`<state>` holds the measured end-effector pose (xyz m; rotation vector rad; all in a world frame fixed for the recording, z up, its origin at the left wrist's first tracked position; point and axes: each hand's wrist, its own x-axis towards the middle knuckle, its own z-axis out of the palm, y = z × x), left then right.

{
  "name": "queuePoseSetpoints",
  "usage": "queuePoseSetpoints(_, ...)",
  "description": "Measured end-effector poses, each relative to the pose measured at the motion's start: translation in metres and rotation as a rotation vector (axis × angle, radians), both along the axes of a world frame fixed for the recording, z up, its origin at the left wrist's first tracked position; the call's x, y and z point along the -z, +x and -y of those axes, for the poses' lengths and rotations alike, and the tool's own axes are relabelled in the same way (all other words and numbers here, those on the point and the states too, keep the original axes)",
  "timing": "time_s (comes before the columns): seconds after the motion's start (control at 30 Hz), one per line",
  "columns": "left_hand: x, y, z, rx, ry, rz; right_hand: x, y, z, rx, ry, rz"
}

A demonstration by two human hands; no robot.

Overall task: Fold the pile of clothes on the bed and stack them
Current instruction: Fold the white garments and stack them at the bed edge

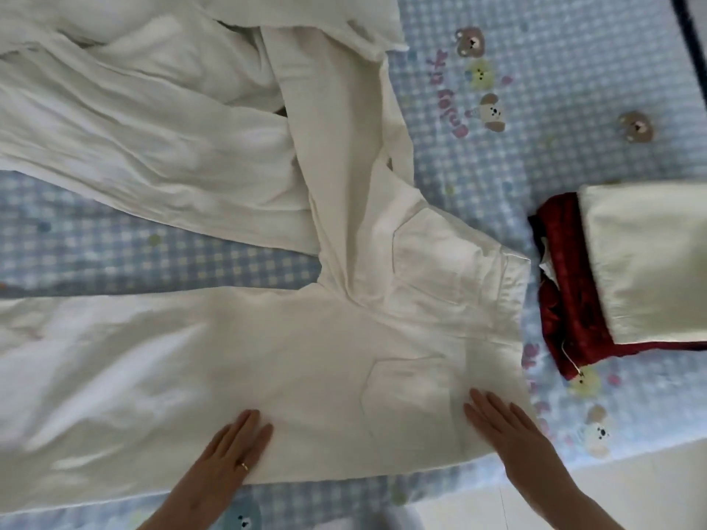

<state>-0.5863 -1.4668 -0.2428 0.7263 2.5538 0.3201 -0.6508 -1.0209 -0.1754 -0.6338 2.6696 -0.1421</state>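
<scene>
White trousers (313, 338) lie spread on the bed, back pockets up, waistband toward the right. One leg runs left along the near edge; the other angles up toward a heap of white clothes (126, 89). My left hand (229, 449), wearing a ring, rests flat on the near leg. My right hand (505, 426) lies flat on the seat by the lower back pocket. Both palms press the cloth with fingers together, gripping nothing. At the right sits a stack: a folded cream garment (646, 258) on top of a folded dark red garment (566, 296).
The bed sheet (535, 109) is pale blue check with cartoon bears and pink lettering. Its near edge runs along the bottom, with a light floor (631, 491) beyond at lower right. A dark strip (688, 40) borders the bed at top right.
</scene>
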Motion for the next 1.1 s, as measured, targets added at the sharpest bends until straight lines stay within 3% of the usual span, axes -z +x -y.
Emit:
queuePoseSetpoints(0.07,-0.002,0.000,-0.016,0.023,0.048,0.078,0.008,0.001,-0.003,-0.042,-0.006,0.081)
queuePoseSetpoints(0.17,-0.003,-0.017,-0.064,0.068,0.095,0.018,0.026,-0.021,0.029,-0.018,-0.047,0.059)
queuePoseSetpoints(0.33,0.024,-0.085,-0.126,-0.107,-0.058,-0.033,0.081,-0.086,0.061,-0.007,0.066,-0.028)
queuePoseSetpoints(0.5,0.034,-0.065,-0.083,-0.190,-0.101,-0.023,0.080,-0.076,-0.052,0.457,0.191,-0.025)
queuePoseSetpoints(0.57,0.028,-0.066,-0.083,-0.262,-0.096,-0.025,0.071,-0.079,-0.043,0.522,0.169,-0.082)
queuePoseSetpoints(0.67,0.026,-0.091,-0.105,-0.218,-0.088,-0.037,0.077,-0.106,0.028,0.251,-0.036,-0.081)
queuePoseSetpoints(0.73,0.024,-0.108,-0.110,-0.173,-0.098,-0.070,0.081,-0.128,0.048,0.043,-0.004,-0.062)
queuePoseSetpoints(0.77,0.023,-0.115,-0.108,-0.153,-0.106,-0.071,0.083,-0.140,0.042,0.079,0.041,-0.039)
queuePoseSetpoints(0.87,0.017,-0.124,-0.100,-0.177,-0.088,-0.082,0.076,-0.163,0.009,0.515,0.104,-0.053)
queuePoseSetpoints(0.93,0.007,-0.146,-0.101,-0.261,-0.001,-0.104,0.062,-0.187,0.021,0.621,0.000,-0.106)
queuePoseSetpoints(1.03,-0.014,-0.205,-0.103,-0.404,0.082,-0.258,0.039,-0.258,0.080,0.608,-0.352,-0.139)
queuePoseSetpoints(1.1,-0.025,-0.254,-0.097,-0.455,0.072,-0.341,0.026,-0.322,0.121,0.606,-0.460,-0.126)
